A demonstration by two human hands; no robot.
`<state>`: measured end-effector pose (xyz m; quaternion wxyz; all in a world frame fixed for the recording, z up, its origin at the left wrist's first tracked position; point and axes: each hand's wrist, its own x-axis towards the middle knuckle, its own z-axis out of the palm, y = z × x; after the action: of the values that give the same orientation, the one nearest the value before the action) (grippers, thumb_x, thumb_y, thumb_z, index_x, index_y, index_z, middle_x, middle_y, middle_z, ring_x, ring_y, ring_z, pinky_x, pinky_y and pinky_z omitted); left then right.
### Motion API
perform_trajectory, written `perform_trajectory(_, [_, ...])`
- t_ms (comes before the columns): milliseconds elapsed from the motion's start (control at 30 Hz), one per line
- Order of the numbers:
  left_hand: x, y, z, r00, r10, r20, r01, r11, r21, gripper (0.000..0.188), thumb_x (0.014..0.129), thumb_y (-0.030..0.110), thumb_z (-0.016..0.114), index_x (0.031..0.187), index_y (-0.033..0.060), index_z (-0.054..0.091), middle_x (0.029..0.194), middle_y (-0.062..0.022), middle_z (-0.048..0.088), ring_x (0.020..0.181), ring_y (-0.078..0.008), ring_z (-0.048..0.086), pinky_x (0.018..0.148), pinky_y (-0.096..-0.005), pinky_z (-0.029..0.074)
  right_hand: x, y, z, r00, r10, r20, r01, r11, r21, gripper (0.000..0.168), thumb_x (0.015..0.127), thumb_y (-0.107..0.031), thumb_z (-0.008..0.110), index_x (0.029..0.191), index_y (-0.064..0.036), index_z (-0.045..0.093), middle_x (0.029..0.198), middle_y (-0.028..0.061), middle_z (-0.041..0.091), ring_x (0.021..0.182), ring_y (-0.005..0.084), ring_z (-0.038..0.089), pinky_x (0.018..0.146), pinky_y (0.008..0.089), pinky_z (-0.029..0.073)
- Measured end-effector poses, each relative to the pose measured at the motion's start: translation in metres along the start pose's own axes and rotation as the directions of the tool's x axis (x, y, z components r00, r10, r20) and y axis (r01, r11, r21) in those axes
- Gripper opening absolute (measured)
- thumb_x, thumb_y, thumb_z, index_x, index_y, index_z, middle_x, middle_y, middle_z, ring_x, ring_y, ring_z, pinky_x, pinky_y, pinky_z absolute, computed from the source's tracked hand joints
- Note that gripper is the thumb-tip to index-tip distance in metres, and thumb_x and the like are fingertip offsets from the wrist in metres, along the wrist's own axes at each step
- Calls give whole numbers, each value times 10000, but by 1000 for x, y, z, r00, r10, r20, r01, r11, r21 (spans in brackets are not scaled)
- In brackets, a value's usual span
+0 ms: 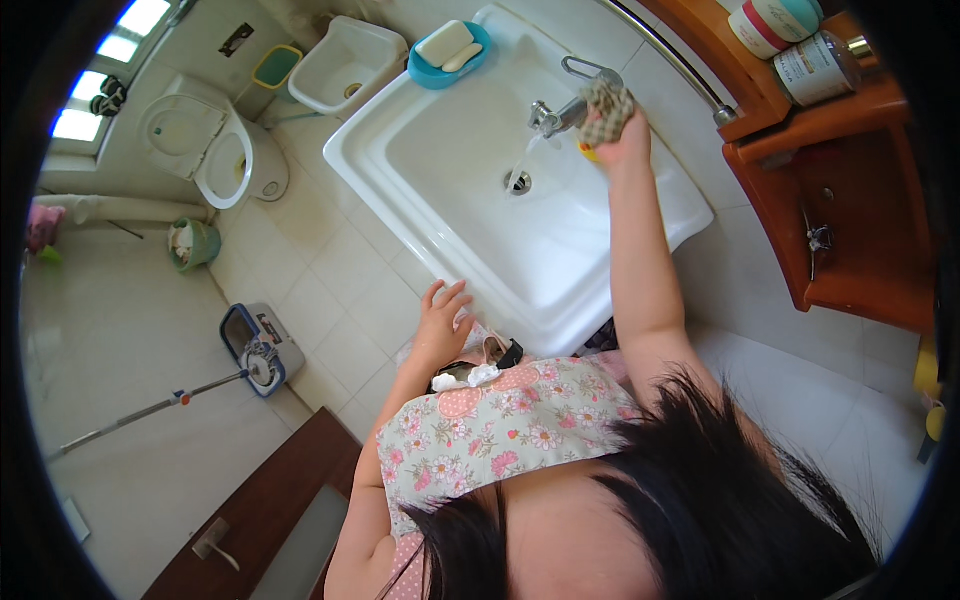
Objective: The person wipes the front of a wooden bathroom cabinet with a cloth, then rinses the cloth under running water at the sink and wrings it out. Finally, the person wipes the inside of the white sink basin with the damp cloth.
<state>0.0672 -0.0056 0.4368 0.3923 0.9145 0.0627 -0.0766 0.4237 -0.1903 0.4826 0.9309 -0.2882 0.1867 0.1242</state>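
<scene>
My right hand (626,139) is closed around a checkered cloth (606,112), which it presses against the body of the chrome faucet (562,118). Water runs from the spout towards the drain (517,182) of the white washbasin (465,172). Something yellow shows just below the cloth, mostly hidden. My left hand (444,319) hangs by the basin's near left edge, its fingers apart and nothing in them; whether a fingertip touches the rim I cannot tell. A blue soap dish (424,75) with soap bars (445,43) stands on the basin's far left corner.
A wooden cabinet (761,247) with bottles and a metal rail (667,52) are at the right. Left of the basin are a small white sink (349,64), a toilet (259,161), a green bin (202,244) and a mop bucket (289,337). A brown door (247,517) stands at the lower left.
</scene>
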Motion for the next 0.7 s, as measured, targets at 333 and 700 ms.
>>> perform_trajectory(333, [15,7,-11,998,-8,59,5,999,43,300,786,106,606,1081,66,576,1251,-59,511,1208,-348,330,995,-426,331,-28,163,-83,882,438,-176,-421,898,128,223,883,-233,397,856,-84,560,723,66,589,642,215,567,528,319,468])
perform_trajectory(700, [17,11,-11,998,-20,60,16,997,72,299,771,96,612,1064,46,588,1230,-66,527,1190,-350,339,987,-419,340,-29,179,-57,892,383,-241,-428,888,-172,205,886,-215,484,1002,-50,518,904,137,621,739,272,621,624,422,539])
